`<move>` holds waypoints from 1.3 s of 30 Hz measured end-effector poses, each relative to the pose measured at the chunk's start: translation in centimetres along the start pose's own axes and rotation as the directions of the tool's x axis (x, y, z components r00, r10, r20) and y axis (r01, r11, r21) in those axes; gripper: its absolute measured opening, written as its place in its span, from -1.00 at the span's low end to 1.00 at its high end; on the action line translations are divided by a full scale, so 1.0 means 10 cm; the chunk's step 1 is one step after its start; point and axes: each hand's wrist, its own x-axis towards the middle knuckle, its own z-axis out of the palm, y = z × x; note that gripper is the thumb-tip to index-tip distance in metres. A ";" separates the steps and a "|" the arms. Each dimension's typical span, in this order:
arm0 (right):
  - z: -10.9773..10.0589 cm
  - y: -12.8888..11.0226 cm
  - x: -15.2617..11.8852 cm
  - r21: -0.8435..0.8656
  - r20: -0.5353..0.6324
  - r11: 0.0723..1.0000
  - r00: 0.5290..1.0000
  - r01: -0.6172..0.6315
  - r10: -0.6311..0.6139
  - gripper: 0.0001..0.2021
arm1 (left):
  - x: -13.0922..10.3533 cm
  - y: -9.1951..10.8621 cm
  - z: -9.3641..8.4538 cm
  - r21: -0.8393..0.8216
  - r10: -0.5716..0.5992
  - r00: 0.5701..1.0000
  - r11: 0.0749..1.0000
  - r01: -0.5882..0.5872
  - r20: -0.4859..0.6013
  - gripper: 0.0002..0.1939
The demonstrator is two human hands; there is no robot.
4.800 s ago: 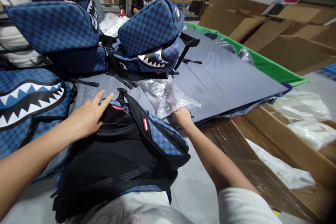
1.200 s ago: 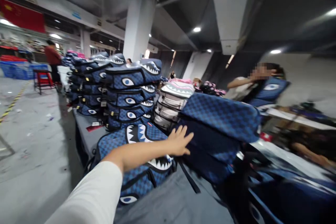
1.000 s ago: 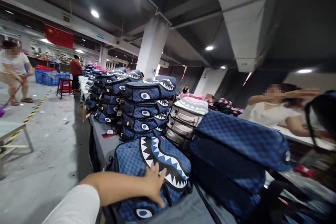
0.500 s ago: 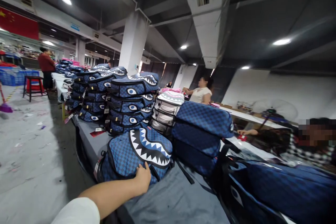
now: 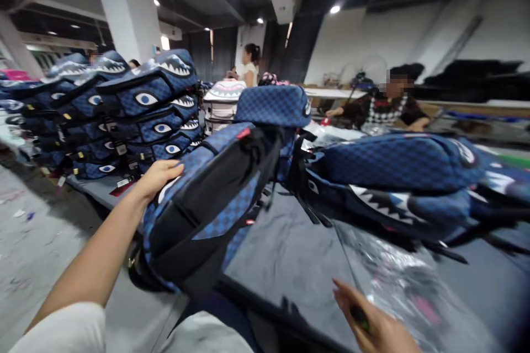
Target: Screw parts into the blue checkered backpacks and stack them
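My left hand (image 5: 160, 177) grips the outer side of a blue checkered backpack (image 5: 207, 198), which is tilted up at the table's near edge with its black back panel and straps toward me. The fingertips curl over the bag and are partly hidden. At the lower right, my right hand (image 5: 368, 314) is closed around a small dark object with a green part (image 5: 359, 318), blurred by motion; its index finger points out. That hand hovers over the grey table (image 5: 290, 253), touching no bag.
Stacks of blue shark-face backpacks (image 5: 144, 99) stand at the left, with pale bags (image 5: 223, 100) behind. More blue backpacks (image 5: 393, 171) lie at the right beside clear plastic bags (image 5: 409, 281). A person (image 5: 389, 99) sits across the table; another (image 5: 250, 66) stands farther back.
The view has turned right and down. The backpack that lay shark-face up under my left hand is now tilted up, its back panel toward me. My right hand has come into view.
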 end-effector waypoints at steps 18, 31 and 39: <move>0.72 -1.23 0.68 -0.403 0.501 0.905 0.860 0.135 0.095 -0.77 | -1.38 -1.03 1.97 0.475 0.374 0.747 0.597 -0.647 0.549 -0.29; 0.14 -0.40 0.75 0.218 0.051 0.795 0.820 -0.566 0.570 -0.70 | -1.78 -0.99 2.74 0.522 0.497 0.760 0.553 -0.650 0.419 -0.33; -0.44 -0.56 0.61 -0.241 0.041 0.841 0.861 -0.485 0.508 -0.69 | -0.79 0.47 2.64 0.322 0.869 0.389 0.291 -0.901 0.305 -0.54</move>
